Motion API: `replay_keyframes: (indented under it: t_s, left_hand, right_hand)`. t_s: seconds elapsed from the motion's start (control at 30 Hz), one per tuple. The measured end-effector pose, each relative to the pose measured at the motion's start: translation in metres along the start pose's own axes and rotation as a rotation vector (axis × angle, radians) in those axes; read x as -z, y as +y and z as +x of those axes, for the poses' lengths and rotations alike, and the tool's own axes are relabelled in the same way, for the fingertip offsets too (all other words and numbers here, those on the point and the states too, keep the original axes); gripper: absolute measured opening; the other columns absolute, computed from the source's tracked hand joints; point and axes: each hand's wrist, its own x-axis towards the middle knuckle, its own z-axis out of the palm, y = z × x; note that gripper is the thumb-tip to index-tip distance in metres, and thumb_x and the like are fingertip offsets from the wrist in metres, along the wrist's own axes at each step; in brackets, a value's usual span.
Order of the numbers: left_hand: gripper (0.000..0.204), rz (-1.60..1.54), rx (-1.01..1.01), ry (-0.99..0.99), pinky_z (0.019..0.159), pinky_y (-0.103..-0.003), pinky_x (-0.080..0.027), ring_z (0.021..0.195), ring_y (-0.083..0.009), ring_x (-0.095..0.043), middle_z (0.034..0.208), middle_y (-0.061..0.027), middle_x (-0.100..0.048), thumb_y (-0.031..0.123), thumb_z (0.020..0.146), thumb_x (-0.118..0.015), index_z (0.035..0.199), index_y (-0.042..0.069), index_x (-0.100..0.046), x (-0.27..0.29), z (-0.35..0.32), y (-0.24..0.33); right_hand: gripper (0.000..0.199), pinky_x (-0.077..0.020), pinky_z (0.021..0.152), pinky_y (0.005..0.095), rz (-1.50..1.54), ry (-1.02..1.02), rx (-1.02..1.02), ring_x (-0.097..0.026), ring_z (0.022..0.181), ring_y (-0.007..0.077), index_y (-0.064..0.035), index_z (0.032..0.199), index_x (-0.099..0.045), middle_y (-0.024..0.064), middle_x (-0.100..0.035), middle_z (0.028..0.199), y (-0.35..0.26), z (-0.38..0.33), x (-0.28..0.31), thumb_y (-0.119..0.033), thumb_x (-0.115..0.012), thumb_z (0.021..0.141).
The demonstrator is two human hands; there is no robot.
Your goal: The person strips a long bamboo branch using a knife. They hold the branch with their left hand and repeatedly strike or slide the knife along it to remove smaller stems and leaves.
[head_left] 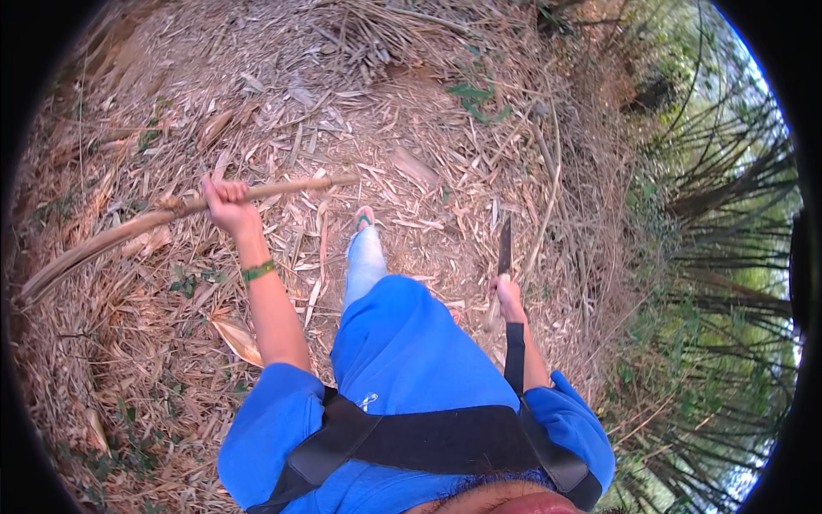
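Note:
My left hand (229,207) is closed around a long, slightly curved brown pole (287,188), which looks like bamboo or a branch. It runs from the far left, where its end is thicker and looks split, to a thinner tip near the middle. My right hand (507,295) grips a machete (505,246), its dark blade pointing away from me and a pale handle end showing below the fist. The two hands are well apart, and the blade touches nothing that I can see.
Dry leaves (419,167) and broken stalks cover the ground. One sandalled foot (365,217) is stepping ahead. A thin bent stem (555,176) stands to the right, with dense bamboo clumps (728,257) beyond. A heap of twigs (368,43) lies at the far side.

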Motion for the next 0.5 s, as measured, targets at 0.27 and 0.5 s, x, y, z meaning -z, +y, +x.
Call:
replay_keyframes:
  t_s: [0.27,0.5]
  left_hand:
    - [0.049,0.125,0.317,0.472,0.057,-0.027,-0.040,0.054,-0.0110,-0.042,0.057,0.0009,-0.041,0.052,0.093,-0.057,0.069,0.015,-0.038,0.111,0.111,-0.154]
    - [0.052,0.022,0.617,0.332,0.050,-0.031,-0.041,0.049,-0.0148,-0.041,0.056,0.0009,-0.037,0.058,0.090,-0.059,0.069,0.015,-0.037,0.037,0.332,-0.342]
  right_hand:
    - [0.011,-0.0443,0.049,0.0345,-0.082,-0.102,-0.297,-0.056,0.055,0.0181,-0.0002,0.074,-0.065,0.0079,-0.058,0.062,-0.038,0.028,-0.084,-0.009,-0.059,0.075]
    - [0.005,-0.0429,0.048,0.0352,-0.006,0.030,-0.453,-0.053,0.053,0.0179,-0.0037,0.073,-0.062,0.0063,-0.055,0.063,-0.128,0.019,-0.170,-0.008,-0.060,0.073]
